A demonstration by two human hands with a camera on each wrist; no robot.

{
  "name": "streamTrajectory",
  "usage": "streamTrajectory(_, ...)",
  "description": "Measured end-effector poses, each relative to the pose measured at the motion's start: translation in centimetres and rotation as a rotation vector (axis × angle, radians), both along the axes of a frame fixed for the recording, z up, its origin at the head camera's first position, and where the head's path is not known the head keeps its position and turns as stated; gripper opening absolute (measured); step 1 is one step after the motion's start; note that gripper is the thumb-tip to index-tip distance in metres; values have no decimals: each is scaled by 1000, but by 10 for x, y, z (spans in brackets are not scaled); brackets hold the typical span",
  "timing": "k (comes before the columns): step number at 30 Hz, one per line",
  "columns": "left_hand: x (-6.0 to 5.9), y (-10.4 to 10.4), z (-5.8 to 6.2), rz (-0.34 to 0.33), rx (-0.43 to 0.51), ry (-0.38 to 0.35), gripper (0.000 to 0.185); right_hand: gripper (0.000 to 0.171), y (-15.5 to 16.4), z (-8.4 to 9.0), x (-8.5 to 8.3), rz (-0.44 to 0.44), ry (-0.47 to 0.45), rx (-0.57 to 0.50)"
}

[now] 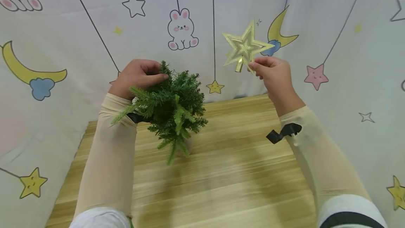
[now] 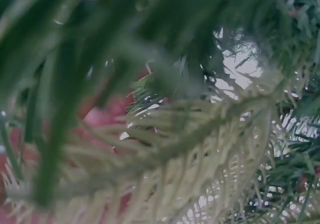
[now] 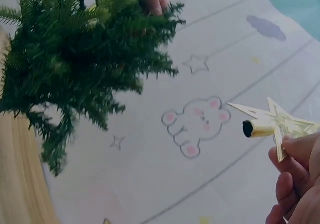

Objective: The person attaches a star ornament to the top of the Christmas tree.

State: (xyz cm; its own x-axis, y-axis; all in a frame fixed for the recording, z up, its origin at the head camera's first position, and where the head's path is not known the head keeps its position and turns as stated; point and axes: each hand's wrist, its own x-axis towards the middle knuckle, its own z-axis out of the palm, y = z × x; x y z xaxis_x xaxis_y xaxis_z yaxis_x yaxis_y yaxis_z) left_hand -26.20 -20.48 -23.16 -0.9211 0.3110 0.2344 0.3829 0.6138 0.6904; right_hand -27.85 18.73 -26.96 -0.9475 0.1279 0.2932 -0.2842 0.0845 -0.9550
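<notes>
Head view: left hand [image 1: 136, 76] gripping bristly green tree [image 1: 172, 105] top, right hand [image 1: 274, 74] pinching glittery gold star [image 1: 245, 46].

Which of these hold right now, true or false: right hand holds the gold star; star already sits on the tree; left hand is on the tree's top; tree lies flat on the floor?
1. The right hand holds the gold star. True.
2. The star sits on the tree. False: it is held apart from the tree, to its right.
3. The left hand grips the treetop. True.
4. The tree lies flat. False: it stands upright on the wooden floor.
</notes>
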Motion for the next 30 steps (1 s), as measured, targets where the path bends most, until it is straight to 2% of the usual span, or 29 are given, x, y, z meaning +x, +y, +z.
streamTrajectory(3,-2,-1,-2,-17,10,22,29,30,-23,20,-6,22,41,22)
streamTrajectory(8,-5,-2,-4,-11,-13,46,25,22,-65,45,-7,102,120,-2)
streamTrajectory(16,-5,1,-4,-8,5,53,26,10,-128,72,15,250,216,12)
streamTrajectory(20,1,5,0,-27,12,52,23,9,-148,74,21,288,230,53)
streamTrajectory(25,13,13,11,-64,25,58,25,14,-161,67,12,321,253,106)
streamTrajectory(30,17,17,15,-76,14,77,31,15,-161,63,7,313,274,137)
